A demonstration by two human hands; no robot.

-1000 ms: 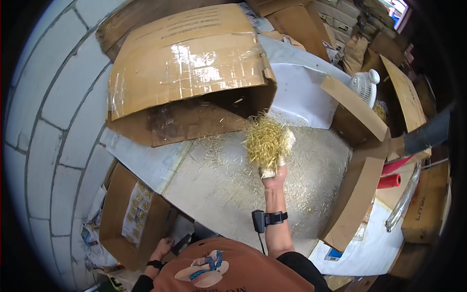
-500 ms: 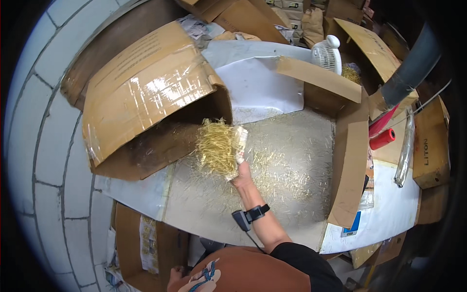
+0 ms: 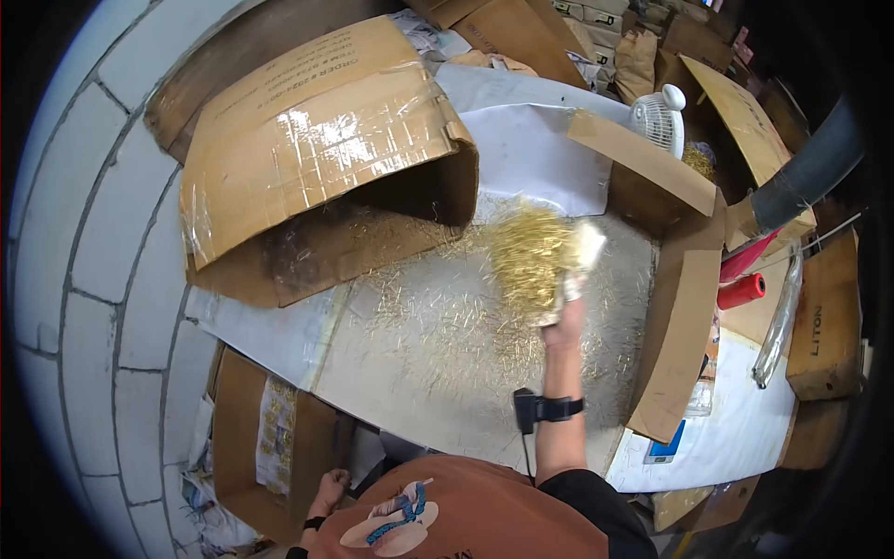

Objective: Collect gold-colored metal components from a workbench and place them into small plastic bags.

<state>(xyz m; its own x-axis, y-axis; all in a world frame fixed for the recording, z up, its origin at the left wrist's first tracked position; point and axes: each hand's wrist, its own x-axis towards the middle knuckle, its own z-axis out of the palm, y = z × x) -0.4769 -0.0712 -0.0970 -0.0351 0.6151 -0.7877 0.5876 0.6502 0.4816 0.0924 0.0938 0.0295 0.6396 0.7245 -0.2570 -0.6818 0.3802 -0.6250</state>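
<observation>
My right hand [image 3: 562,330], blurred by motion, is closed on a bundle of thin gold wire-like pieces [image 3: 533,264] with a strip of pale paper or card [image 3: 585,250] along its right side. It holds the bundle over the grey tabletop [image 3: 419,391], where many loose gold pieces [image 3: 475,326] lie scattered. How the bundle is held together I cannot tell. My left hand [image 3: 330,490] is low at the left, beside my body, near an open carton [image 3: 237,438]. Its fingers are curled, and nothing shows in them.
A large taped carton [image 3: 307,158] lies on its side at the left, mouth toward the tabletop. Cardboard walls [image 3: 684,326] edge the right side, with a white sheet [image 3: 531,154] behind. A white fan [image 3: 657,119], a red roll [image 3: 741,292] and a grey pipe [image 3: 810,177] stand beyond.
My right hand has carried the bundle to the right, from beside the taped carton's mouth to over the scattered pieces. The view has shifted, and more of my left hand now shows.
</observation>
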